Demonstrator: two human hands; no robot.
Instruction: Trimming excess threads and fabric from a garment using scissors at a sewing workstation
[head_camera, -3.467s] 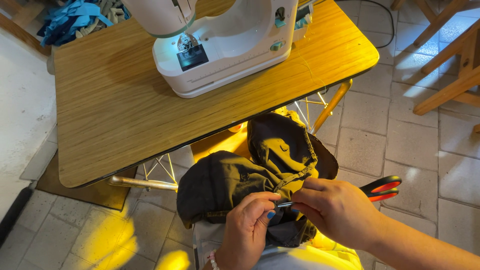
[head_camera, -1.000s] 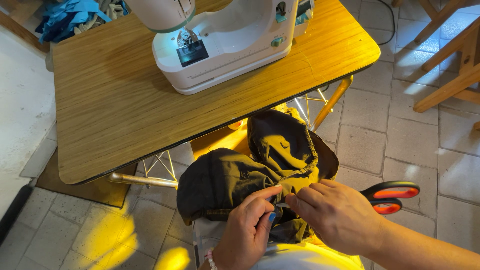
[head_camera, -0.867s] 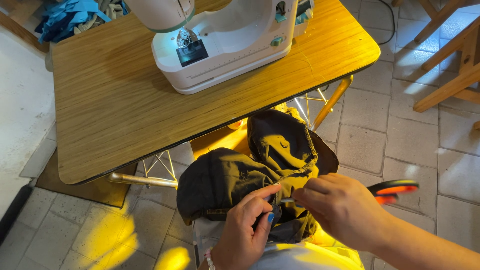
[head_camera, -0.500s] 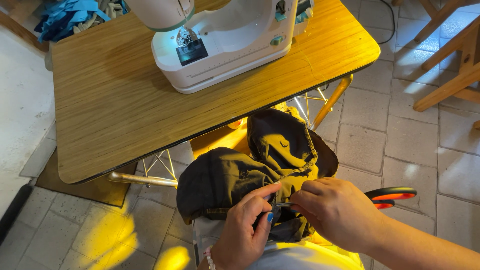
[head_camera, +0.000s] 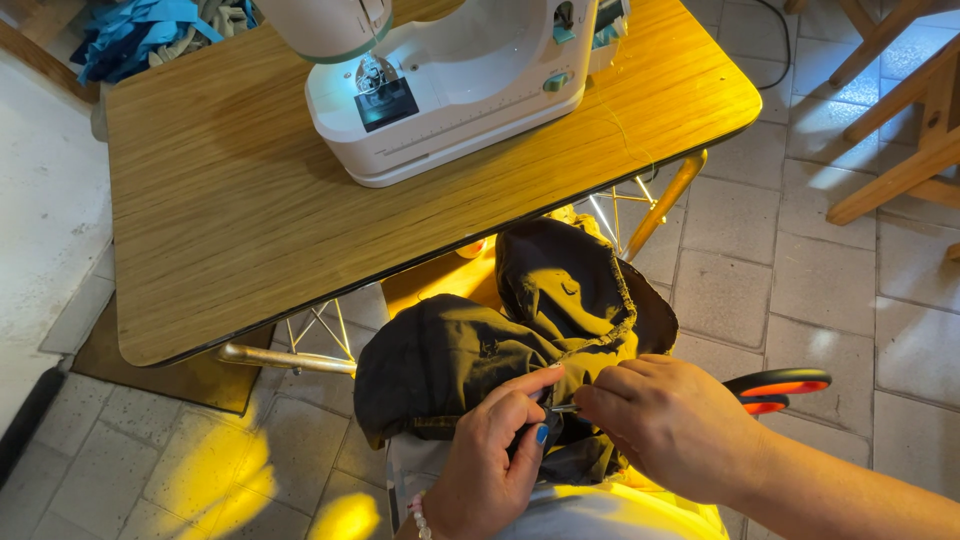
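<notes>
Wood table (head_camera: 230, 230) w/ white sewing machine (head_camera: 450, 95)

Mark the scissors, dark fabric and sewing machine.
scissors (head_camera: 790, 383): head view, on the upper orange handle loop.
dark fabric (head_camera: 450, 360): head view, on the left fold.
sewing machine (head_camera: 470, 95): head view, on the white base.

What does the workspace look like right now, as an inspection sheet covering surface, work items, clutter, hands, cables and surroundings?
Surface: wooden table on a metal frame, carrying a white sewing machine.
Work items: dark fabric bunched on the person's lap; scissors with red and black handles under the right hand.
Clutter: blue cloth pile beyond the table's far corner.
Hands: left hand pinches the fabric; right hand grips the scissors, blade tip at the seam.
Cables: dark cable on the floor behind the table.
Surroundings: tiled floor, wooden furniture legs to the right.
</notes>
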